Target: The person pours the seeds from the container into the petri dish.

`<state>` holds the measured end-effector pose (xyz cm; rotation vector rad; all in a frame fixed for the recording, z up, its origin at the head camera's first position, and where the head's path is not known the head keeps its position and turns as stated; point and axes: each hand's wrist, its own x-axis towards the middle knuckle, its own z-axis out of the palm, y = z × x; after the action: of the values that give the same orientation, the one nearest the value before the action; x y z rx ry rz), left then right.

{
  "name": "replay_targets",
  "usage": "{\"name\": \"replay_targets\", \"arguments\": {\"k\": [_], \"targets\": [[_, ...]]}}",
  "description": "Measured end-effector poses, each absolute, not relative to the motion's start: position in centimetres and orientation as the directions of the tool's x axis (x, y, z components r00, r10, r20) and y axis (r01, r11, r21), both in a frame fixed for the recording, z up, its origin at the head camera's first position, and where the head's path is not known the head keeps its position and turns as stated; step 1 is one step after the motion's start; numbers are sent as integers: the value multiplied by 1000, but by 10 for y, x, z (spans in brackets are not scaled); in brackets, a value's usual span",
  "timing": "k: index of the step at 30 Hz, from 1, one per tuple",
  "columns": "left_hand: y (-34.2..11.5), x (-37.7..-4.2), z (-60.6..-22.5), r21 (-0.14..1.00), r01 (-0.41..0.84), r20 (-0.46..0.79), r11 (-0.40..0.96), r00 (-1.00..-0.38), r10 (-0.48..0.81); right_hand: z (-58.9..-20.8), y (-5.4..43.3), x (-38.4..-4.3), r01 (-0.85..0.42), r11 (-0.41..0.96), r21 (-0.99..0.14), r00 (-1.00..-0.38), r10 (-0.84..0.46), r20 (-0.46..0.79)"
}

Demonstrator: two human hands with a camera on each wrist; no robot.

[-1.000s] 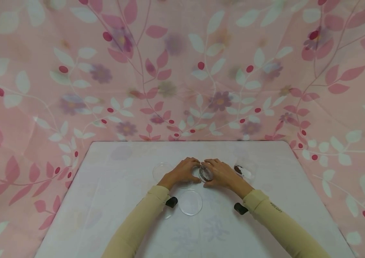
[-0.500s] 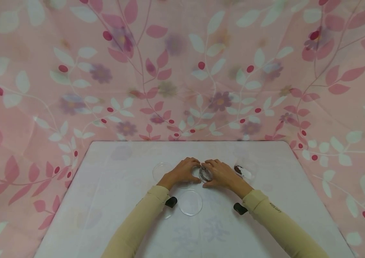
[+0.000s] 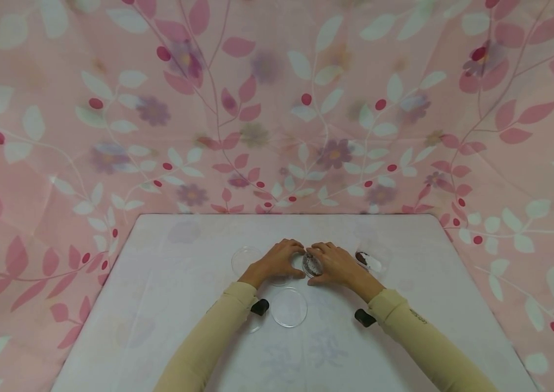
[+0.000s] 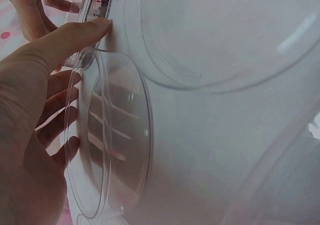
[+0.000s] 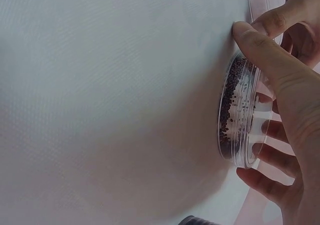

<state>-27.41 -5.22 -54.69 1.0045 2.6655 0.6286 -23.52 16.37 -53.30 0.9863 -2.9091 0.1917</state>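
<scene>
Near the table's middle, a clear petri dish [image 5: 235,110] with small dark grains lies flat. My right hand [image 3: 334,264] grips it, thumb at the near end and fingertips along the far wall in the right wrist view. In the head view, grains show through its top [image 3: 312,265]. Just left of it, my left hand [image 3: 279,258] arches over a clear petri dish [image 4: 115,135], thumb at one end and fingers curled behind it. No grains show inside this dish. In the left wrist view, the left thumb tip overlaps the grain dish [image 4: 100,5].
A round clear lid or dish [image 3: 289,307] lies nearer the body, another [image 3: 245,261] sits left of my left hand. Part of a third [image 3: 254,328] shows by the left sleeve. To the right stands a clear container [image 3: 372,260] with dark grains. A pink floral curtain [image 3: 277,109] surrounds the white table.
</scene>
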Motion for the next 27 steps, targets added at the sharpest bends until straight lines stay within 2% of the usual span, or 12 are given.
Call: {"name": "replay_targets", "arguments": {"k": [17, 27], "targets": [[-51, -274, -544, 473, 564, -64, 676, -744, 666, -530, 169, -232, -573, 814, -97, -819, -569, 73], [-52, -273, -546, 461, 567, -76, 682, -741, 667, -534, 172, -230, -581, 807, -105, -814, -575, 77]]}}
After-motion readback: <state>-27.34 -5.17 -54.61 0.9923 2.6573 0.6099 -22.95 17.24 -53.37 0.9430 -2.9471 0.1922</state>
